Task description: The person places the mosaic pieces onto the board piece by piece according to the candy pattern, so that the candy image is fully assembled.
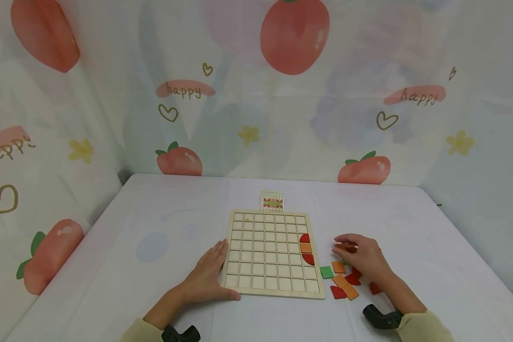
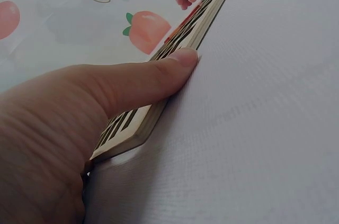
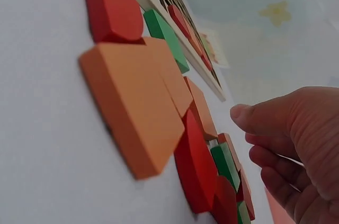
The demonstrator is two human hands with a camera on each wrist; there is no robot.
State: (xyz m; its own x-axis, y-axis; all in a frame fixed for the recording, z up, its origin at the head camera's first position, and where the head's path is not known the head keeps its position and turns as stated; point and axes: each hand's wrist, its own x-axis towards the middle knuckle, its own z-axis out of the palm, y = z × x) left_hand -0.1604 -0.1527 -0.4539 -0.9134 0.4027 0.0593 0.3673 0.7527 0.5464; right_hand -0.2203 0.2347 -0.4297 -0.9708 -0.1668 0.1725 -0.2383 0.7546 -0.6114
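Observation:
A pale wooden grid board (image 1: 265, 290) lies flat on the table. Three pieces fill part of its right column: a red rounded piece (image 1: 305, 238), an orange square (image 1: 305, 248) and another red rounded piece (image 1: 308, 259). My left hand (image 1: 207, 275) rests at the board's front left corner, fingers straight along the left side, thumb (image 2: 175, 65) touching the front edge. Right of the board, my right hand (image 1: 363, 255) hovers over loose pieces with fingers loosely bent; no piece shows between them. Nearby lie a green square (image 1: 327, 272) and orange pieces (image 3: 132, 102).
A small pattern card (image 1: 272, 201) stands or lies just behind the board, with a red, orange and green design. More red pieces (image 1: 338, 292) lie loose at the right. A printed cloth backdrop (image 1: 282, 104) closes off the back and left of the white table.

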